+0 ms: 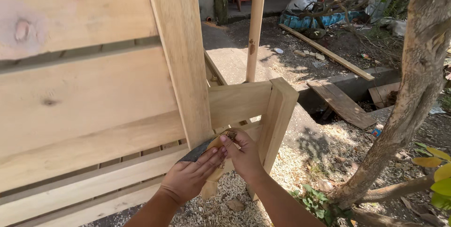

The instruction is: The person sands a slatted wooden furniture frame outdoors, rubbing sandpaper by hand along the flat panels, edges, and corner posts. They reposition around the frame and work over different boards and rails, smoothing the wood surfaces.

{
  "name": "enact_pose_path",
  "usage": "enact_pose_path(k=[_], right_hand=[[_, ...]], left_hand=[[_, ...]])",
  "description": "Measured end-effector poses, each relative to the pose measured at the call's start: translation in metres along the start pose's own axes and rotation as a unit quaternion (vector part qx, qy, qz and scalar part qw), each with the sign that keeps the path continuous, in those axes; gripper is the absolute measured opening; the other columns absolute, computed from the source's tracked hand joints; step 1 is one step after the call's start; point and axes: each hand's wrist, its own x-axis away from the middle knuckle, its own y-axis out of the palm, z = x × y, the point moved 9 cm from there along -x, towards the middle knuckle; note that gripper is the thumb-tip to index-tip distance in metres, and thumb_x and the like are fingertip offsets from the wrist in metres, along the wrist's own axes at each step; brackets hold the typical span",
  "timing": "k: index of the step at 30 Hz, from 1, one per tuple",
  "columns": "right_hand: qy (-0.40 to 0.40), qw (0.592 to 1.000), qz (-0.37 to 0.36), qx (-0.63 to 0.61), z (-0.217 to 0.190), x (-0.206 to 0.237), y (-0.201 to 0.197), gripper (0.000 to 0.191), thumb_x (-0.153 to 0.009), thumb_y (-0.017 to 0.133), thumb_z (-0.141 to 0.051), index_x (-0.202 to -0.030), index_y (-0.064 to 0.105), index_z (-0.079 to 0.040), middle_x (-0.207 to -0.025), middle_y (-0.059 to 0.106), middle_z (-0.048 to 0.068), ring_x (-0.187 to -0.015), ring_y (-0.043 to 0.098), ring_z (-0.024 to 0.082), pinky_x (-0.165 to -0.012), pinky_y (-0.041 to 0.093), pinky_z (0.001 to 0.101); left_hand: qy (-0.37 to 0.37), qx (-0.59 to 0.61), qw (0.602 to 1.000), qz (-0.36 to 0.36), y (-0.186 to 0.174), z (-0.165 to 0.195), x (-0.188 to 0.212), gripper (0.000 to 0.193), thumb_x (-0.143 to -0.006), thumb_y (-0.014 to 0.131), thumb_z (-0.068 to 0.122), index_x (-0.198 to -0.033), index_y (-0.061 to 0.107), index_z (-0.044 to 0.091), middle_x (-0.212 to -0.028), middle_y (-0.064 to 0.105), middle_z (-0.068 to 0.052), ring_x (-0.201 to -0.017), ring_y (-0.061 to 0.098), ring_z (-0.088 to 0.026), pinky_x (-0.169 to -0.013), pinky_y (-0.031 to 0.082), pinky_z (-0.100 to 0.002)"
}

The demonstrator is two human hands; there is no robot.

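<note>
A pale wooden frame of planks and slats fills the left of the head view, with an upright post and a short leg at its right end. My left hand and my right hand both press a folded sheet of sandpaper, dark on one face and tan on the other, against the foot of the upright post. The fingers of both hands lie flat over the sheet. Part of the sandpaper hangs down below my left hand.
A tree trunk leans at the right with green and yellow leaves by it. Gravel ground lies under the frame. Loose boards cover a ditch behind, and a thin pole stands upright beyond the frame.
</note>
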Motion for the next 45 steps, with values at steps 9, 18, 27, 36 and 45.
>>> enact_pose_path(k=[9,18,27,36,45], right_hand=[[-0.079,0.974,0.086,0.195,0.001,0.071,-0.014,0.071,-0.102,0.056,-0.02,-0.16,0.02,-0.002,-0.167,0.024,0.022,-0.156,0.023,0.033,-0.125,0.022,0.0426],[-0.424,0.874,0.032,0.235,-0.178,0.022,0.028,0.056,-0.124,0.037,-0.019,-0.168,0.007,-0.002,-0.175,0.006,0.017,-0.162,0.004,0.026,-0.137,0.008,0.0367],[-0.31,0.894,-0.021,0.324,-0.112,0.012,0.052,0.07,-0.113,0.045,-0.027,-0.166,0.008,-0.001,-0.175,0.006,0.025,-0.165,0.007,0.038,-0.132,0.009,0.0517],[-0.133,0.913,-0.048,0.384,0.107,0.075,0.029,0.076,-0.096,0.044,-0.011,-0.16,0.007,0.006,-0.169,0.014,0.029,-0.158,0.015,0.04,-0.125,0.008,0.0527],[0.268,0.863,-0.195,0.381,0.24,0.143,-0.016,0.084,-0.106,0.044,-0.047,-0.161,-0.005,-0.007,-0.172,-0.003,0.016,-0.159,-0.003,0.031,-0.128,0.008,0.0431]], left_hand=[[-0.026,-0.128,0.99,-0.049,0.009,0.018,0.009,0.072,-0.095,0.043,0.025,-0.164,0.023,0.027,-0.17,0.018,0.008,-0.155,0.015,-0.01,-0.122,0.016,-0.034],[-0.303,0.07,0.95,-0.022,-0.1,-0.155,-0.105,0.056,-0.107,0.055,0.032,-0.16,0.038,0.028,-0.161,0.04,0.002,-0.153,0.027,-0.025,-0.129,0.016,-0.049],[-0.109,-0.025,0.988,0.104,-0.026,-0.039,-0.022,0.049,-0.091,0.059,0.027,-0.138,0.068,0.02,-0.16,0.047,0.001,-0.155,0.031,-0.023,-0.123,0.025,-0.048],[-0.04,0.187,0.98,-0.045,0.091,0.07,0.068,0.034,-0.084,0.062,0.028,-0.117,0.071,0.023,-0.127,0.066,0.006,-0.129,0.052,-0.017,-0.107,0.036,-0.043],[-0.497,0.29,0.741,-0.346,0.154,0.031,0.169,0.043,-0.095,0.052,0.026,-0.134,0.06,0.01,-0.124,0.067,-0.003,-0.119,0.057,-0.017,-0.099,0.042,-0.037]])
